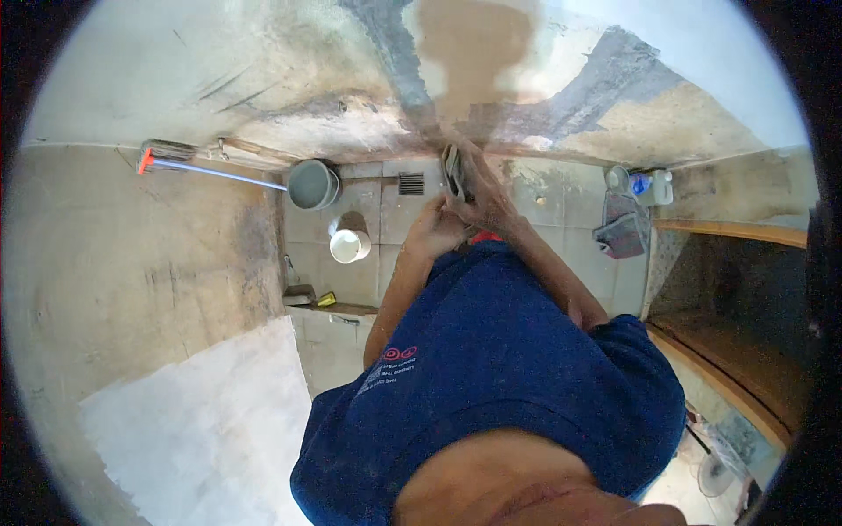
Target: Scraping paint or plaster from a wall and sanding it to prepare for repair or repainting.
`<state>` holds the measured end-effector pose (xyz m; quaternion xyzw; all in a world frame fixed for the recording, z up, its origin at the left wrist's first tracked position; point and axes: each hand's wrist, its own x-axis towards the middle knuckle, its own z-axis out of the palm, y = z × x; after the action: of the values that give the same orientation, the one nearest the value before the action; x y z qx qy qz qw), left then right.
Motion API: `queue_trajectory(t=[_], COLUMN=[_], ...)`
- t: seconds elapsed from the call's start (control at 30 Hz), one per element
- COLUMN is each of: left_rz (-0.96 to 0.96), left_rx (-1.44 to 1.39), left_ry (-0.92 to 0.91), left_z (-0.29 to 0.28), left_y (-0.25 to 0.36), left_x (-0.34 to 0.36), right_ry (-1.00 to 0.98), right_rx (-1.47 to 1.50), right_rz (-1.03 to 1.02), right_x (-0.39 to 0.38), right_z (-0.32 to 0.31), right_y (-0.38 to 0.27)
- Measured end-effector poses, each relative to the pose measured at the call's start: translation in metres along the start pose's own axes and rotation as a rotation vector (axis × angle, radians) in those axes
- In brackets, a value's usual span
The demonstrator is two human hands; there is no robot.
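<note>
Both hands are close together in front of my body, near the foot of the patchy wall. My right hand (484, 195) is closed around a folded grey piece (453, 172), thin and layered; whether it is sandpaper or cloth I cannot tell. Against the lower end of that piece, my left hand (434, 230) is bent, its fingers meeting the right hand there. Part of the left fingers is hidden behind the right hand.
At left on the tiled floor stand a grey bucket (313, 185) and a white bucket (350, 246). A blue-handled broom (219, 173) leans nearby. A floor drain (410, 183) lies ahead. Right are a grey cloth (621, 230), a whitish jug (660, 188) and a wood-edged doorway (732, 230).
</note>
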<state>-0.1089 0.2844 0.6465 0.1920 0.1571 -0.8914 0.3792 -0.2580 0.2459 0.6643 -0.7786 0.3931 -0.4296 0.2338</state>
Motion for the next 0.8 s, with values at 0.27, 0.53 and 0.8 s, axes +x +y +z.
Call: queue_trajectory(t=[0.27, 0.53, 0.8], left_rz=[0.420, 1.596, 1.910], left_rx=[0.205, 0.730, 1.775], left_ry=[-0.002, 0.207, 0.448], left_z=[0.039, 0.103, 0.182], left_y=[0.097, 0.286, 0.412], left_x=[-0.004, -0.042, 0.000], right_ry=[0.825, 1.264, 1.156], right_rx=[0.687, 1.094, 0.322], right_rz=[0.782, 0.914, 0.735], right_x=[0.071, 0.089, 0.158], right_z=[-0.028, -0.027, 0.077], right_y=[0.049, 0.133, 0.181])
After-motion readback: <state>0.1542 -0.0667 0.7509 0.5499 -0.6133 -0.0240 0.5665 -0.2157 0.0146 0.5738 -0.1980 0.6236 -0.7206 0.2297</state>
